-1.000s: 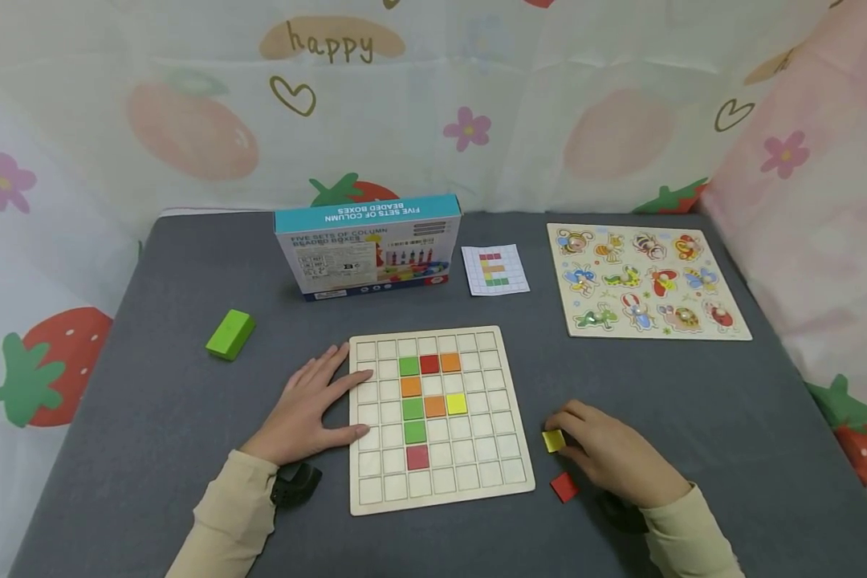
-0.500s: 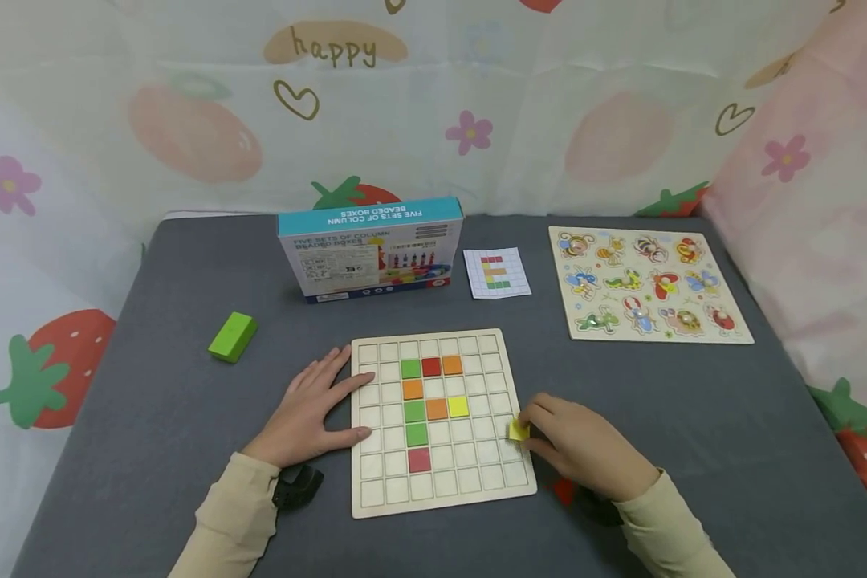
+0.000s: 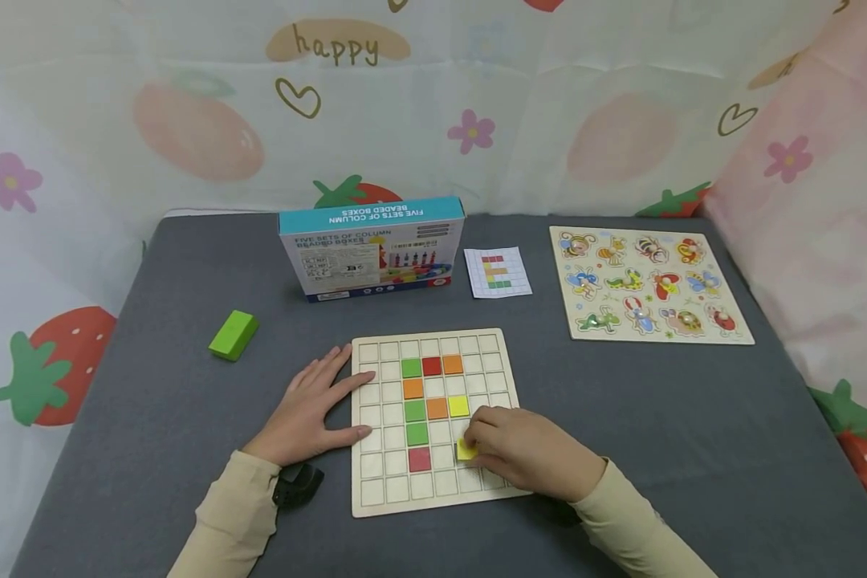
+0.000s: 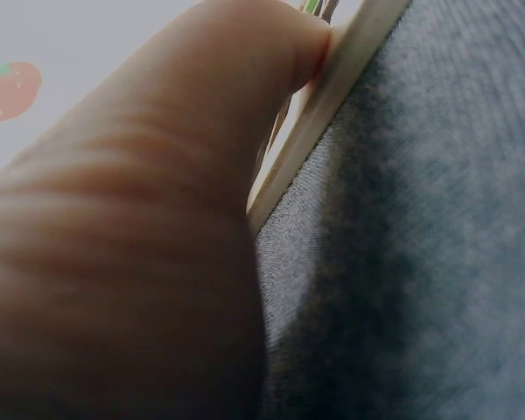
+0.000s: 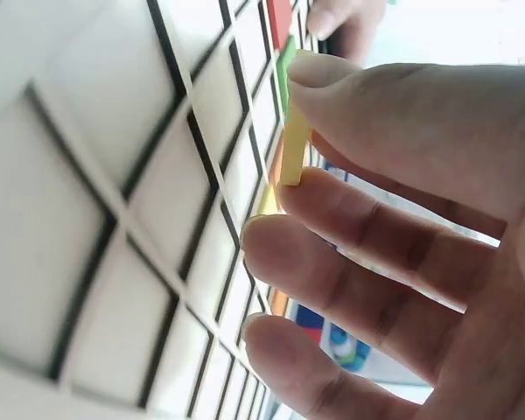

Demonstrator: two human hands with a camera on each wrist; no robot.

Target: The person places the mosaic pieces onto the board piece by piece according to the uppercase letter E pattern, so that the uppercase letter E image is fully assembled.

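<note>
Over the wooden grid board (image 3: 397, 489), my right hand (image 3: 531, 449) pinches a thin yellow square tile (image 3: 465, 452) between thumb and index finger. In the right wrist view that tile (image 5: 294, 144) is tilted on edge just above the cells. My left hand (image 3: 307, 409) lies with fingers spread along the board's left edge, thumb and index tips resting on it. The left wrist view shows the thumb (image 4: 201, 96) against the board's rim (image 4: 297, 157). Coloured tiles fill several cells: a green tile (image 3: 411, 368), a red tile (image 3: 431, 366) and a crimson tile (image 3: 420, 459) among them.
A patterned grid card (image 3: 498, 273) lies behind the board, beside a standing cardboard box (image 3: 372, 249). An insect puzzle board (image 3: 650, 282) is at the back right. A green block (image 3: 234, 335) lies at the left on the grey cloth (image 3: 296, 538).
My right hand has carried the yellow tile leftward from the cloth right of the board to over its cells. The loose red tile there is now hidden. My left hand stays in place.
</note>
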